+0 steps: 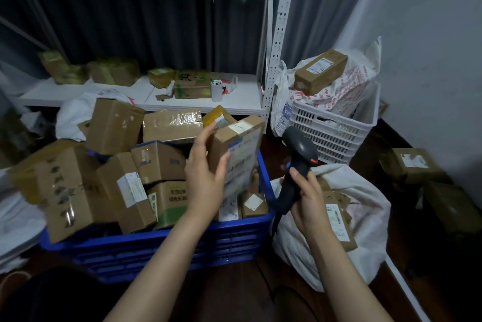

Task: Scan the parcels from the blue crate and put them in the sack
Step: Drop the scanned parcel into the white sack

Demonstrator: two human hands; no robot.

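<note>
Your left hand (pixel 206 167) grips a labelled cardboard parcel (pixel 236 149) above the crate (pixel 167 246); your right hand (pixel 306 199) clasps the smooth black scanner (pixel 297 157).

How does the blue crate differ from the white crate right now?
The blue crate is heaped with loose cardboard parcels; the white crate holds a printed sack with one box on top. The blue crate sits nearer, on the left; the white crate stands farther back, by the wall. Both are slotted plastic crates.
</note>
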